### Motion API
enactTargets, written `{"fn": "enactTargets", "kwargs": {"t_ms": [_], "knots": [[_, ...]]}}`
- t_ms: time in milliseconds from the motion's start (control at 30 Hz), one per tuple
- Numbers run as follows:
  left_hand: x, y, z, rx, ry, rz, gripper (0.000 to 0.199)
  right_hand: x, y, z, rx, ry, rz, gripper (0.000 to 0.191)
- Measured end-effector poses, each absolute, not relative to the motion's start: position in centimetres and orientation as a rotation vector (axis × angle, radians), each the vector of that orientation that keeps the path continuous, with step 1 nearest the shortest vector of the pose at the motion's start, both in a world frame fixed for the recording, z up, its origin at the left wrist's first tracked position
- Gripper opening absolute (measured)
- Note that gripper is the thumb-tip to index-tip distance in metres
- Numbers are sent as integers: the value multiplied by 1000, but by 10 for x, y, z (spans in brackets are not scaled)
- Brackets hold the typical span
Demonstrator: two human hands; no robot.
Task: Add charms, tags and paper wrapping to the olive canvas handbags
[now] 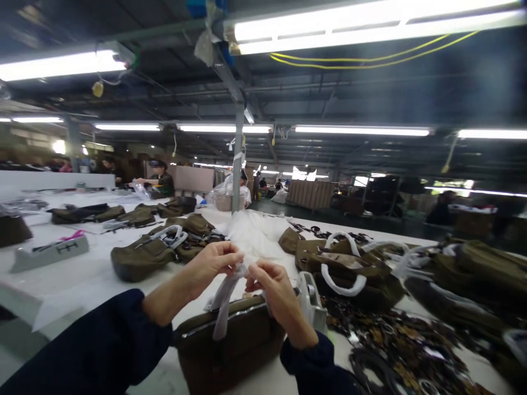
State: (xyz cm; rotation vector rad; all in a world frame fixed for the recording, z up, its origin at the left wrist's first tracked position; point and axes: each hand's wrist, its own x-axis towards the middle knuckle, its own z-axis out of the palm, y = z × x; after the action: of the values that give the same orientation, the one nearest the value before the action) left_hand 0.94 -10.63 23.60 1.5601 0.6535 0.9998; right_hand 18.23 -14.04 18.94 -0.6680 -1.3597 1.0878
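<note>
A dark olive handbag [226, 356] stands on the table right in front of me, its top edge marked by a shiny strip. One of its handles, covered in a whitish translucent wrap [224, 307], rises from the bag to my fingers. My left hand [212, 263] pinches the wrap near the top of the handle. Close beside it, my right hand [272, 280] is also closed on the wrap with thumb and fingers. The fingertips of both hands nearly meet, and the exact grip is small and partly blurred.
Other olive bags [349, 269] with wrapped handles lie to the right, above a heap of dark straps [403, 345]. More bags [142, 252] lie left. A grey tape dispenser [310, 302], another dispenser [51, 252], white sheeting [255, 233] and a post [237, 159] stand around. People work farther back.
</note>
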Motion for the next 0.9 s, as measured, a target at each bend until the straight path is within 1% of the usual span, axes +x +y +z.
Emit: {"fn": "enactTargets", "kwargs": {"t_ms": [300, 533, 733, 900], "knots": [[12, -107, 233, 1672, 726, 1031, 30, 181, -144, 192, -722, -1397, 1051, 28], [13, -116, 241, 1813, 833, 981, 34, 175, -144, 193, -712, -1294, 1076, 34], [5, -91, 230, 1904, 854, 842, 30, 172, -135, 190, -719, -1273, 1102, 39], [8, -82, 221, 1900, 813, 907, 32, 166, -132, 188, -703, -1238, 1076, 39]]}}
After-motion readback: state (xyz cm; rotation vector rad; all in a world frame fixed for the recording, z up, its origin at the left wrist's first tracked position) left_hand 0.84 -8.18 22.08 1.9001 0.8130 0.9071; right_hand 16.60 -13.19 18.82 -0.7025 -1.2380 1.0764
